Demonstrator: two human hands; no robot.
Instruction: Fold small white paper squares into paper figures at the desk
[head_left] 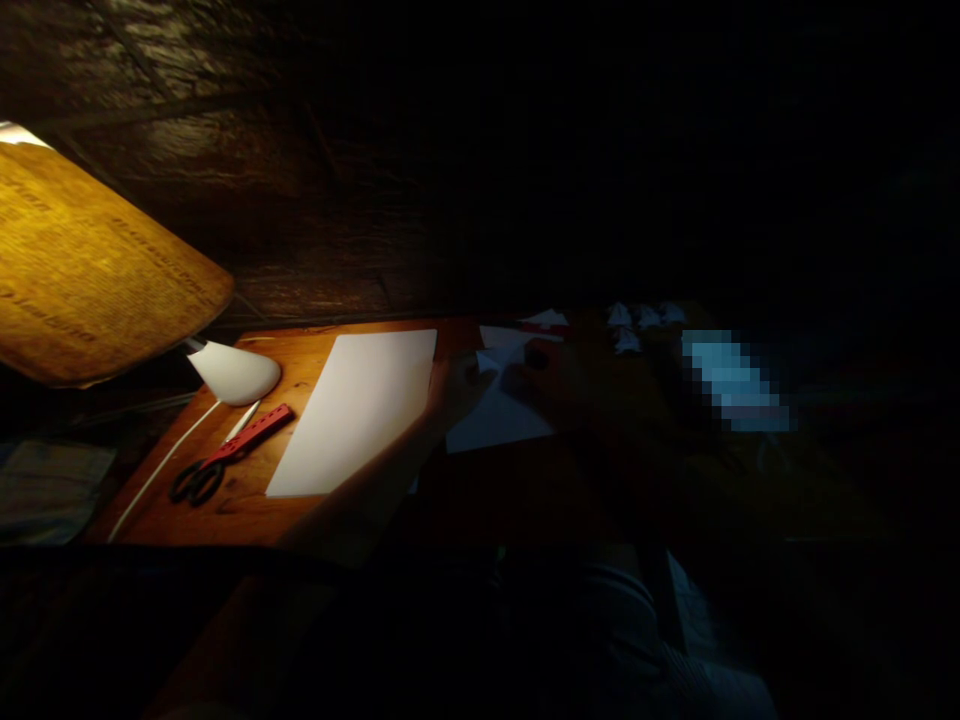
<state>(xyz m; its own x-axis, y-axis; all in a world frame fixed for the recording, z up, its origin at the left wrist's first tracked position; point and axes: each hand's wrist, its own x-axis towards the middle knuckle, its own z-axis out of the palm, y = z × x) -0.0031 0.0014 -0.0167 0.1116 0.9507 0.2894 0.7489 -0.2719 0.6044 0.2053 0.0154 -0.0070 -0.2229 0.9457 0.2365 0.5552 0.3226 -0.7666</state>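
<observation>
Both the left hand [466, 372] and the right hand [546, 368] are close together from where I stand, fingers pinched on a small folded paper [489, 359] between them, though the gloom hides exactly how each finger sits. They hold it over a white sheet [495, 428] on the tabletop [244, 478], to the right of a larger pale sheet [367, 400] lit by the lamp. I'd expect the folded piece to weigh next to nothing: crisp along its creases, soft elsewhere, quick to crumple or tear. It looks best taken lightly by opposite edges, with fingertips flat against the layers rather than squeezing the middle. Small white paper shapes [626, 341] lie beyond, to the right. On the left, black-handled scissors [197, 483] lie touching a red strip [251, 434] with dark marks that I can't make out. The glowing lampshade [105, 265] carries rows of printed lettering, too blurred for me to read, and I can't spot any brand.
</observation>
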